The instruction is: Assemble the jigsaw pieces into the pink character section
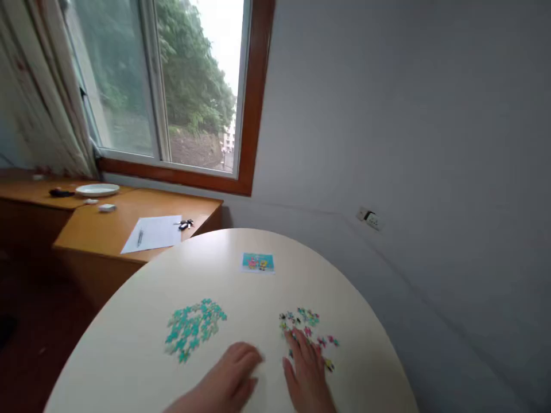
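From my remote seat I see both hands low over the round cream table. My right hand lies flat, palm down, fingers stretched and slightly apart, gripping nothing. Its fingertips rest on the near edge of a loose scatter of multicoloured jigsaw pieces, pink, green and dark, spread on the table's right half. A few of those pieces lie just beside the hand on its right.

My left hand rests on the tabletop just beside the right one, knuckles up and fingers curled under. It is blurred, so I cannot tell whether it closes on a piece.

A separate patch of teal jigsaw pieces sits to the left of the left hand, near it but not touching. Farther back on the table lies a small printed picture card with a blue ground.

Beyond the table stands a wooden desk under the window, bearing a white sheet of paper, a bunch of keys and a white plate.
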Demonstrator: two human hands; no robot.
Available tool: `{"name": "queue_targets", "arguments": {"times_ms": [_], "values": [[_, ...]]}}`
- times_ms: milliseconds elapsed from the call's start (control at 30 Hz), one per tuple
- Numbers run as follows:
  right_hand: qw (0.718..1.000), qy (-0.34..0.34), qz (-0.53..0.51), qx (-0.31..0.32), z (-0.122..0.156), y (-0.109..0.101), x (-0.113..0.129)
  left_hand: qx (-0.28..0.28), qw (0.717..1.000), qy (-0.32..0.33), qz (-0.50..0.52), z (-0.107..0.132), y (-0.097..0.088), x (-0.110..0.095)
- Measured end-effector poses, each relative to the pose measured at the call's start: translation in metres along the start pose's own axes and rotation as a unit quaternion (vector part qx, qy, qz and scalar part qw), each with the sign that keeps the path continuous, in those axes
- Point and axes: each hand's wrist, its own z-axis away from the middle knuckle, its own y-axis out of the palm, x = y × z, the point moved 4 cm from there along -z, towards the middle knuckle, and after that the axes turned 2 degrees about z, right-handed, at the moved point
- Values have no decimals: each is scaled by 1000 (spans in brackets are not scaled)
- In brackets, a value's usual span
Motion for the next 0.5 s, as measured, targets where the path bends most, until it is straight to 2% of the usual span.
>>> {"name": "queue_targets", "arguments": {"times_ms": [167, 233, 367, 500], "values": [[999, -22, -23, -25, 3, -5, 3, -7, 1000, 4, 2, 1, -3, -6], [998, -11, -31, -46, 4, -11, 6, -12, 1000, 4, 0, 2, -5, -7], [996, -12, -60, -62, 6, -22, 15, -19, 1000, 22, -12, 3, -6, -6], [988, -2, -109, -110, 5, -30, 17, -28, 998, 43, -38, 6, -5, 0]]}}
